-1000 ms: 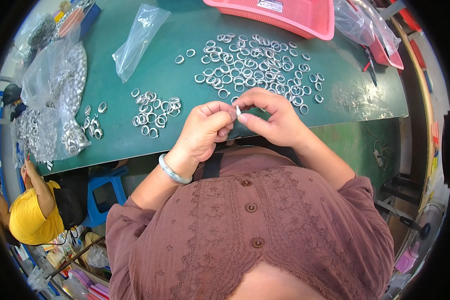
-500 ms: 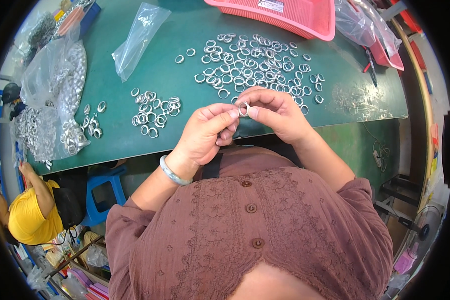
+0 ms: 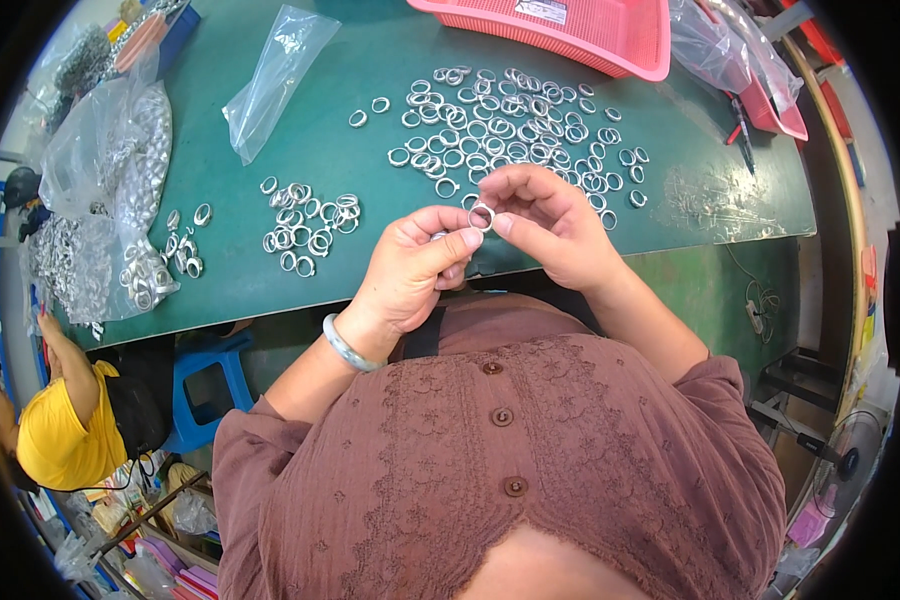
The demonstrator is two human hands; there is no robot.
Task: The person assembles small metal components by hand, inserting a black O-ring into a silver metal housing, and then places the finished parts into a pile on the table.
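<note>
A silver metal ring (image 3: 481,217) stands upright between my hands, just above the table's near edge. My left hand (image 3: 410,255), with a pale bangle at its wrist, pinches the ring between thumb and forefinger. A bit of silver metal shows among its curled fingers, too small to name. My right hand (image 3: 555,225) is close on the other side, its fingers bent and apart from the thumb. Its thumb tip lies at or against the ring's edge. Beyond my hands spreads a large pile of similar rings (image 3: 500,130). A smaller ring pile (image 3: 302,226) lies left of my left hand.
On the green table (image 3: 210,270) a clear plastic bag (image 3: 278,85) lies flat. A pink basket (image 3: 610,45) stands at the far side. Bagged metal parts (image 3: 135,160) crowd the left end. A person in yellow (image 3: 70,425) and a blue stool (image 3: 205,390) are at lower left.
The ring has shifted slightly left and turned a little. My right fingers have lifted and opened away from it. My left hand still grips it; the piles look the same.
</note>
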